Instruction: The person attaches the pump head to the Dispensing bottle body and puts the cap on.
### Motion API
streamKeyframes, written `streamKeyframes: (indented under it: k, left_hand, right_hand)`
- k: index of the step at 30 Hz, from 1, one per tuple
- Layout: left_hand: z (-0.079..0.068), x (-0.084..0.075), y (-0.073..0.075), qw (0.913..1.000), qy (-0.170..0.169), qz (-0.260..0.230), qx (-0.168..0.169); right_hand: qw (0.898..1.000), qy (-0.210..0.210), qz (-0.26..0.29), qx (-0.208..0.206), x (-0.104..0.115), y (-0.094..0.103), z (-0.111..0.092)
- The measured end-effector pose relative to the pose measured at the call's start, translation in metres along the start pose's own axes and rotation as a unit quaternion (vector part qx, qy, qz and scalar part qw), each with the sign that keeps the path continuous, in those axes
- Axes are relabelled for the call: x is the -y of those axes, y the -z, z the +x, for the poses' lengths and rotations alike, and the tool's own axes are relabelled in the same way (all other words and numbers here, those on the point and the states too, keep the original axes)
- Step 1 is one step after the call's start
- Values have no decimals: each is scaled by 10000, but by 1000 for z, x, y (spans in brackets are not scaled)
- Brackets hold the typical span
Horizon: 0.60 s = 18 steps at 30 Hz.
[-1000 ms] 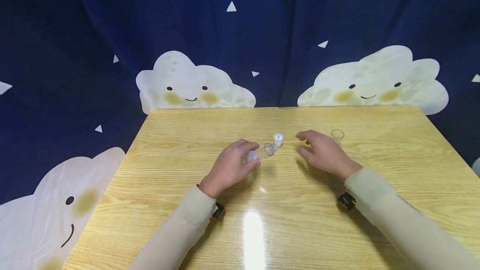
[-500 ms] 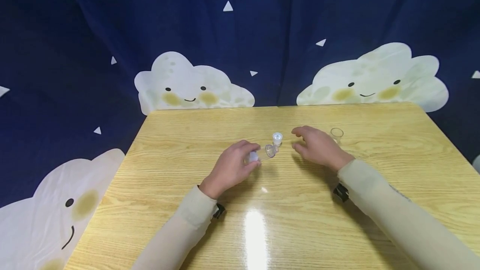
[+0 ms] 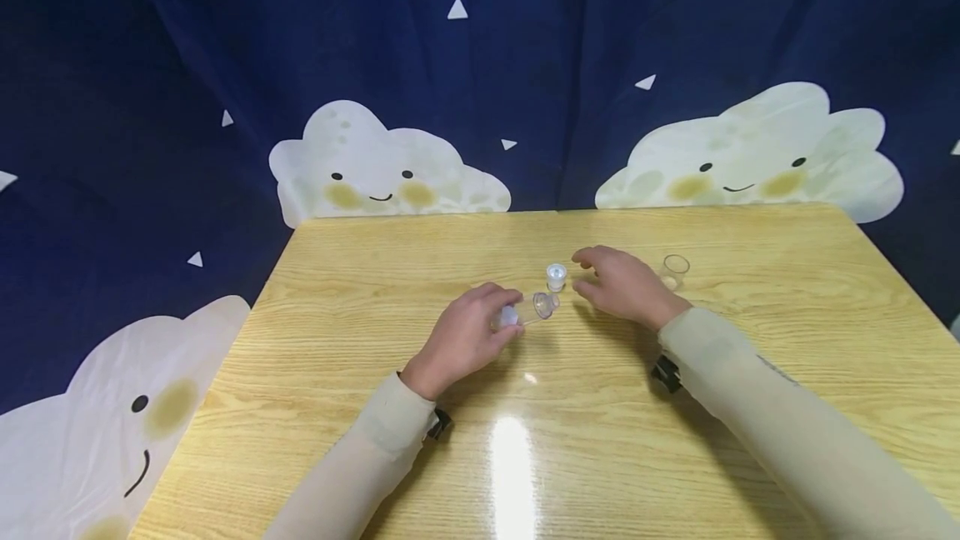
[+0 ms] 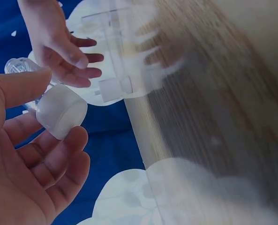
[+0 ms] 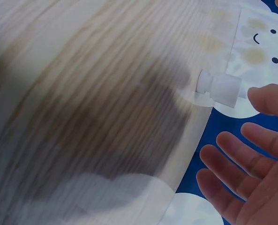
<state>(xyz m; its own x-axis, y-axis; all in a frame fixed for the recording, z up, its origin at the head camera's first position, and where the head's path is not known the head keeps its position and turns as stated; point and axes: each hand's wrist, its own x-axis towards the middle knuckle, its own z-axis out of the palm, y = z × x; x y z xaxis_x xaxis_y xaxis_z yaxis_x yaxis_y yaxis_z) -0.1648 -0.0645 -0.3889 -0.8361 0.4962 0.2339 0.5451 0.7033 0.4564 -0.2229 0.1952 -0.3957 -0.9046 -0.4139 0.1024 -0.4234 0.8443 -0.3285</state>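
Left of the small white piece (image 3: 556,277), I see the left hand (image 3: 467,332) holding a clear container (image 3: 532,309); right, the right hand (image 3: 624,286).

No text, label, brand, number or sign can be read anywhere

The curtain (image 3: 525,65) hangs behind the far edge of the table (image 3: 360,273). A tub (image 3: 556,278) stands on the table, near the middle of that far edge. The bottle (image 3: 528,310) is in the left hand (image 3: 465,336), in front of the tub and to its left. One end of the bottle points right, and that end is just in front of the tub. The right hand (image 3: 626,286) is just right of the tub. Behind the right wrist, toward the far right corner, a glass (image 3: 678,275) stands on the table.
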Motion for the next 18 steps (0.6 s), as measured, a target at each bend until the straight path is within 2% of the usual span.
streamKeyframes:
  k: [9, 18]
  left_hand:
    - [0, 1, -1, 10000, 53, -22, 58]
    - [-2, 3, -1, 9999, 98, -38, 105]
  right_hand:
    - [9998, -98, 120, 95, 2, -1, 13]
    - [9980, -272, 487, 286, -3, -5, 18]
